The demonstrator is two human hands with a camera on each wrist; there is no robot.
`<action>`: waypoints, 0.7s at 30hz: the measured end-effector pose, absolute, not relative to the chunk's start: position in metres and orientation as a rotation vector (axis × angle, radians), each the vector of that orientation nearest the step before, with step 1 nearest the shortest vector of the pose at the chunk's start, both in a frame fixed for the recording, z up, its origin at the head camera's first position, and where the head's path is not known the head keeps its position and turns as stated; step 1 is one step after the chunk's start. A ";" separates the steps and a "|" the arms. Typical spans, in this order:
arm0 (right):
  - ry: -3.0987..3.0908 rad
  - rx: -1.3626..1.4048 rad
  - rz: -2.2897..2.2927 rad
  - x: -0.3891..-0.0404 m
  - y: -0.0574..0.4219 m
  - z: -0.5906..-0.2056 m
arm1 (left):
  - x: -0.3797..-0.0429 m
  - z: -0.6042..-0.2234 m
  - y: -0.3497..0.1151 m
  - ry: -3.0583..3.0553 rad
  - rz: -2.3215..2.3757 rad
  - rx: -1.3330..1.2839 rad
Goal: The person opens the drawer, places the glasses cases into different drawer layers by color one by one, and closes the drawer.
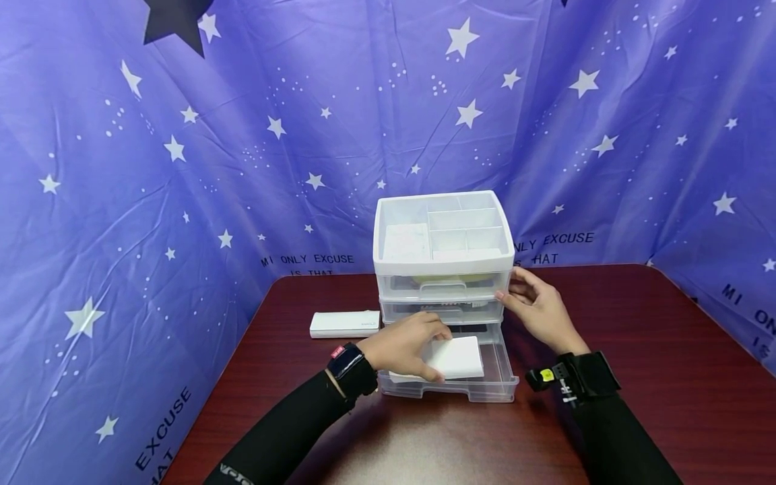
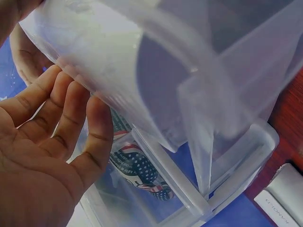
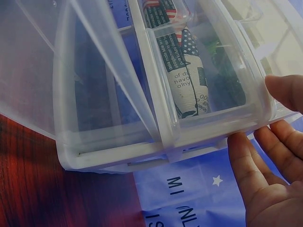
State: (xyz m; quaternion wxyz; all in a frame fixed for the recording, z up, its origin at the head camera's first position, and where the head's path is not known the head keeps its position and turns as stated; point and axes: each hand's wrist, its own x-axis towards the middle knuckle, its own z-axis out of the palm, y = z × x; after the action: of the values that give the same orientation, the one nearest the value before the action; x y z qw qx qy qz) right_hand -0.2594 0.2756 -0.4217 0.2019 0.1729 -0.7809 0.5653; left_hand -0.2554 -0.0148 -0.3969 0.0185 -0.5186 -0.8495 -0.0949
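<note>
A clear plastic drawer unit (image 1: 445,266) with a white divided top stands on the table, its bottom drawer (image 1: 500,387) pulled out. At that drawer, my left hand (image 1: 403,343) holds a flat white rectangular item (image 1: 463,357) between thumb and fingers; its exact kind does not show. In the left wrist view, the fingertips meet the edge of the pale item (image 2: 94,42). My right hand (image 1: 542,313) grips the unit's right front corner, thumb on the front and fingers along the side. A printed packet (image 3: 189,71) shows inside a closed drawer above.
Left of the unit lies a white oblong case (image 1: 344,324) with small lettering. The dark red table (image 1: 642,364) extends to both sides. Behind it hangs a blue star-patterned cloth (image 1: 339,87).
</note>
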 end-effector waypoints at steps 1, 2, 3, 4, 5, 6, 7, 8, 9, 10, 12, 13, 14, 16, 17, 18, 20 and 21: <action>-2.181 0.482 1.576 -0.259 0.276 -0.422 | -0.256 -0.397 -0.015 -2.640 -0.297 -1.609; -2.182 0.482 1.572 -0.260 0.276 -0.422 | -0.256 -0.397 -0.015 -2.642 -0.298 -1.608; -2.185 0.479 1.569 -0.260 0.276 -0.422 | -0.256 -0.397 -0.014 -2.644 -0.299 -1.607; -2.187 0.476 1.566 -0.260 0.276 -0.422 | -0.257 -0.398 -0.014 -2.646 -0.302 -1.605; -2.188 0.475 1.564 -0.260 0.276 -0.422 | -0.258 -0.398 -0.014 -2.648 -0.307 -1.603; -2.190 0.470 1.564 -0.259 0.276 -0.422 | -0.258 -0.399 -0.014 -2.649 -0.309 -1.600; -2.190 0.465 1.565 -0.259 0.276 -0.421 | -0.259 -0.399 -0.014 -2.650 -0.311 -1.598; -2.190 0.459 1.566 -0.259 0.276 -0.421 | -0.259 -0.399 -0.014 -2.652 -0.314 -1.593; -2.192 0.456 1.563 -0.259 0.276 -0.421 | -0.260 -0.400 -0.014 -2.651 -0.315 -1.590; -2.194 0.454 1.560 -0.259 0.276 -0.421 | -0.261 -0.400 -0.014 -2.648 -0.311 -1.587; -2.191 0.443 1.563 -0.260 0.275 -0.421 | -0.262 -0.401 -0.013 -2.645 -0.298 -1.584; -2.190 0.442 1.564 -0.260 0.275 -0.421 | -0.263 -0.402 -0.013 -2.647 -0.290 -1.583; -2.193 0.445 1.556 -0.260 0.275 -0.422 | -0.263 -0.402 -0.013 -2.651 -0.284 -1.584; -2.192 0.447 1.557 -0.261 0.275 -0.423 | -0.264 -0.404 -0.012 -2.661 -0.264 -1.588; -2.189 0.446 1.564 -0.261 0.275 -0.423 | -0.265 -0.405 -0.012 -2.668 -0.258 -1.592; -2.189 0.448 1.565 -0.261 0.275 -0.423 | -0.265 -0.405 -0.012 -2.673 -0.256 -1.601; -2.190 0.457 1.561 -0.261 0.275 -0.423 | -0.266 -0.406 -0.011 -2.681 -0.252 -1.620; -2.186 0.451 1.568 -0.260 0.275 -0.422 | -0.267 -0.406 -0.011 -2.684 -0.248 -1.629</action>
State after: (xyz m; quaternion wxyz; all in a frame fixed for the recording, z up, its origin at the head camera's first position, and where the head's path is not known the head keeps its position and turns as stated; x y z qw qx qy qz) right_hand -0.2603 0.2748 -0.4221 0.2052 0.1618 -0.7843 0.5626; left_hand -0.2668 -0.0105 -0.4063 -0.0038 -0.5173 -0.8522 -0.0787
